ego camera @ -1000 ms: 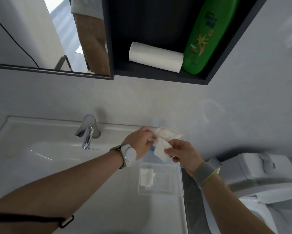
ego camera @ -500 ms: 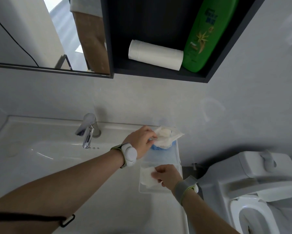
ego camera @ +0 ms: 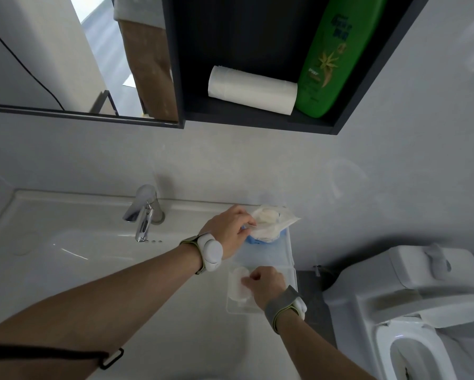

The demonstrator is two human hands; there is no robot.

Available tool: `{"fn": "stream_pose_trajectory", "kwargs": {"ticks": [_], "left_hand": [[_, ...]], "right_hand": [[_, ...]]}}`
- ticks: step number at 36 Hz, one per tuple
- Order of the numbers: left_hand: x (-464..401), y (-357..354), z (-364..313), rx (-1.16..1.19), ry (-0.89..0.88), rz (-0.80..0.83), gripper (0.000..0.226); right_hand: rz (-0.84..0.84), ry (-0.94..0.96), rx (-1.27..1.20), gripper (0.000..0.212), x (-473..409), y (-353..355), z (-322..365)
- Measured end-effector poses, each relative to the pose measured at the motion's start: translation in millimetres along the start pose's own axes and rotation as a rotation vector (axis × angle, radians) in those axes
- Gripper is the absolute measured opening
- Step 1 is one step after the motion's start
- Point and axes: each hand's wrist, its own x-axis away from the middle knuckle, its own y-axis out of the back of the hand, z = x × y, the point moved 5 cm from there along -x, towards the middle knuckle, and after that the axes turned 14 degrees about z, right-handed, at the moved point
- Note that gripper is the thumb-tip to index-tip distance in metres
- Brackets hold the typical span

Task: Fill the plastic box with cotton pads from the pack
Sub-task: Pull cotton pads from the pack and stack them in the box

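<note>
A clear plastic box (ego camera: 237, 308) lies on the right end of the white sink counter, with its open lid (ego camera: 274, 252) lying behind it. White cotton pads (ego camera: 238, 286) sit in the box's left part. My right hand (ego camera: 263, 282) is over the box, fingertips pinching the pads there. Behind the lid, the crinkled clear pack of cotton pads (ego camera: 268, 223) with a blue base stands near the wall. My left hand (ego camera: 227, 229) grips the pack's left side at its torn-open top.
A chrome tap (ego camera: 144, 212) stands left of the pack above the basin (ego camera: 66, 242). A toilet (ego camera: 411, 311) sits right of the counter edge. Overhead, a dark shelf holds a paper roll (ego camera: 252, 90) and a green bottle (ego camera: 329, 50); a mirror (ego camera: 66, 50) hangs left.
My right hand came down from the pack with a cotton pad and now sets it on the pads in the box. My left hand stayed on the pack.
</note>
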Motion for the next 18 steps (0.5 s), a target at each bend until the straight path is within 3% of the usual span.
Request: {"fn": "stream_pose_trajectory", "kwargs": {"ticks": [10, 14, 18], "left_hand": [[0, 0, 0, -0.001, 0.004, 0.002, 0.018], [1, 1, 0, 0.001, 0.004, -0.002, 0.018], [2, 2, 2, 0.004, -0.002, -0.007, 0.018]], "right_hand": [[-0.008, -0.007, 0.182, 0.032, -1, -1, 0], [-0.016, 0.017, 0.346, 0.039, 12, 11, 10], [-0.086, 0.106, 0.575, 0.034, 35, 39, 41]]}}
